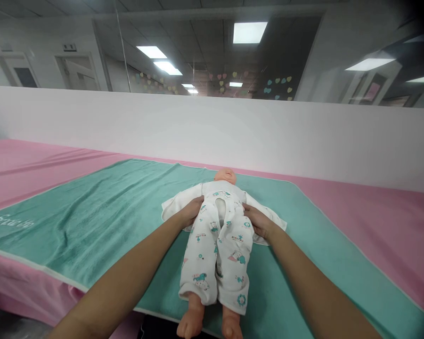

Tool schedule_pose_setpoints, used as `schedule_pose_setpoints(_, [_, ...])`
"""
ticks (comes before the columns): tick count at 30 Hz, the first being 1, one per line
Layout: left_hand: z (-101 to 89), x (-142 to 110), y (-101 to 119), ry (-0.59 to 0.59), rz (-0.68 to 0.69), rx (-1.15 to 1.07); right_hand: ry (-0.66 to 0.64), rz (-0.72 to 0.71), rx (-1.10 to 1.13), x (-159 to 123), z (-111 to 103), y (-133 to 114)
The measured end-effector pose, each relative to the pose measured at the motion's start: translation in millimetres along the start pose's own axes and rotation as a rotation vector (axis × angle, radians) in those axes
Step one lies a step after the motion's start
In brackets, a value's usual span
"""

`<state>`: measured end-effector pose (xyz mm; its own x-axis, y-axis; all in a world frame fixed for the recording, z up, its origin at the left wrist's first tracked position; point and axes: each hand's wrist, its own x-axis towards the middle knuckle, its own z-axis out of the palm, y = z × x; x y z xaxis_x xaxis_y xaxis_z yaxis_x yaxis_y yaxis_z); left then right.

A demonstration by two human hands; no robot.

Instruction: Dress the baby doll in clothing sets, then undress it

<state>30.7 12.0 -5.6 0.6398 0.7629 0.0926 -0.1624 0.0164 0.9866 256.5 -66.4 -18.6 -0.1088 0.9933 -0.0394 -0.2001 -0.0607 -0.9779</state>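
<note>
A baby doll (226,176) lies on its back with its head away from me. It wears a white long-sleeved top (183,201), its sleeves spread out to both sides, and white printed baby trousers (201,254) with an open crotch. My left hand (192,210) is closed at the left side of the trousers' waist, its fingertips partly hidden by the cloth. On the opposite side, my right hand (257,220) grips the trousers near the waist with bent fingers. The doll's bare feet (191,322) stick out of the trouser legs toward me.
Under the doll is a green towel (127,202) with a pale edge, spread over a pink sheet (385,212). A low white wall (212,132) with glass above it runs along the far side. The surface's front edge lies close below the doll's feet.
</note>
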Motion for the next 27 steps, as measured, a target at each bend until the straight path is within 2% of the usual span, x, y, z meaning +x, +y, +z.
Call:
schedule_pose_setpoints(4, [-1.5,-0.2,-1.3,-0.003,0.022,-0.022,0.057,-0.023,-0.001,5.2,-1.4,5.5])
schedule_pose_setpoints(9, [-7.7,1.2,-3.3,0.043,0.035,0.107,0.078,-0.036,-0.07,3.8,-1.0,3.7])
schedule_pose_setpoints(15, [-17.0,1.9,4.2,0.334,0.131,0.704,0.083,-0.129,-0.39,-6.5,-4.5,-11.8])
schedule_pose_setpoints(19, [-19.1,0.7,8.8,0.404,0.304,1.022,0.13,-0.212,-0.732,-10.2,-10.8,-20.7])
schedule_pose_setpoints(21, [-21.9,2.3,9.0,0.419,0.409,1.142,0.197,-0.272,-0.866,-9.8,-11.3,-21.6])
schedule_pose_setpoints(23, [-27.1,5.9,8.7,0.408,0.452,1.208,0.263,-0.361,-0.97,-8.3,-9.1,-20.5])
schedule_pose_setpoints(27, [-38.3,14.8,9.9,0.268,0.308,1.178,0.345,-0.527,-1.065,-4.4,-0.2,-17.6])
